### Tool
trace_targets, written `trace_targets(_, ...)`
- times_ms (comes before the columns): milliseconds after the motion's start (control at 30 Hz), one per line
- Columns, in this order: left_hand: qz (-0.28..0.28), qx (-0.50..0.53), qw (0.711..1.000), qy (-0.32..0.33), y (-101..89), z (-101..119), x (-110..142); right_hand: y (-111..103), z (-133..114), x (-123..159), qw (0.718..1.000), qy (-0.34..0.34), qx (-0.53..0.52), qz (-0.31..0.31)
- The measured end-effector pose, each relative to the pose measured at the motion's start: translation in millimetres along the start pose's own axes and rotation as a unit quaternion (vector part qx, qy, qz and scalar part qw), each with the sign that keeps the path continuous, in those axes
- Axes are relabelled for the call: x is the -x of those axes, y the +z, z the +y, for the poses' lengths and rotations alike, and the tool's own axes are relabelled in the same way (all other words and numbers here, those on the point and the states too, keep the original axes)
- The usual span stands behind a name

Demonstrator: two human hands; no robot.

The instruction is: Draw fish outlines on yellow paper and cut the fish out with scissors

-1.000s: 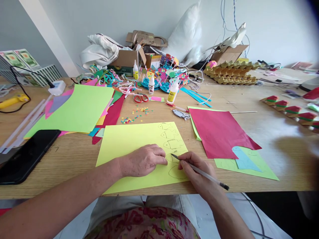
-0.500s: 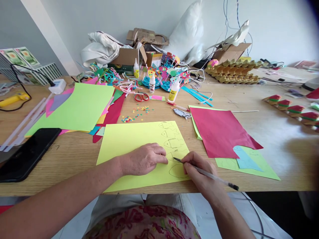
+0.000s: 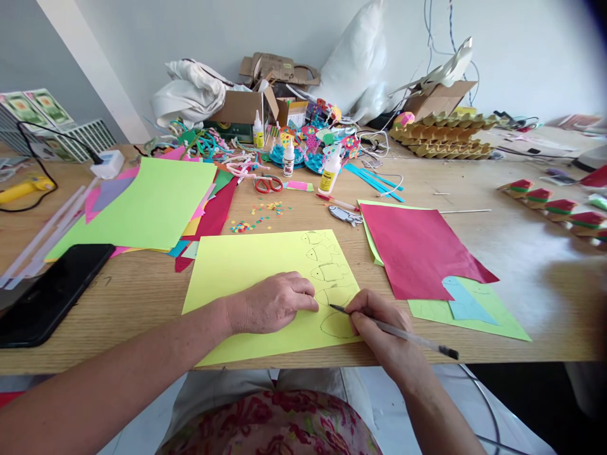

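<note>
A sheet of yellow paper (image 3: pixel 246 265) lies at the table's front edge, with a column of pencil-thin fish outlines (image 3: pixel 327 273) down its right side. My left hand (image 3: pixel 277 302) rests on the sheet, palm down, fingers loosely bent and holding nothing. In my right hand (image 3: pixel 382 325) is a pen (image 3: pixel 403 333) with a clear barrel and black end. Its tip meets the paper at the lower edge of the fourth fish. Part of the lowest outline is hidden by my right fingers.
Left are stacked coloured papers (image 3: pixel 156 202) and a black phone (image 3: pixel 57 294). Red paper (image 3: pixel 422 246) lies right, over green and blue pieces. Behind stand glue bottles (image 3: pixel 329 174), red-handled scissors (image 3: pixel 268 184), confetti dots (image 3: pixel 244 226), a fish cutout (image 3: pixel 344 215) and egg cartons (image 3: pixel 441 139).
The pen tip has shifted slightly down along the fourth fish, and the pen's rear end has dipped a little. My left hand stays in place on the paper.
</note>
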State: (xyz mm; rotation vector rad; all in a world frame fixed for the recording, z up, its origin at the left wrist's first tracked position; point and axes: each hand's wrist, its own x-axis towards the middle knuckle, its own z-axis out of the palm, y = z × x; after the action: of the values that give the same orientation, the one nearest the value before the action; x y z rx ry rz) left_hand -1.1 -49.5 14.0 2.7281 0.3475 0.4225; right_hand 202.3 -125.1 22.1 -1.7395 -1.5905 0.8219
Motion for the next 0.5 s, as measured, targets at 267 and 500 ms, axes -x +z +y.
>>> trace_targets(267, -0.001, -0.002, 1.000, -0.002, 0.1, 0, 0, 3, 5, 2, 0.999, 0.000, -0.034, 0.010)
trace_targets(500, -0.003, -0.003, 1.000, -0.003, -0.1, 1, -1, 9, 10, 0, 0.999, -0.008, -0.037, 0.009)
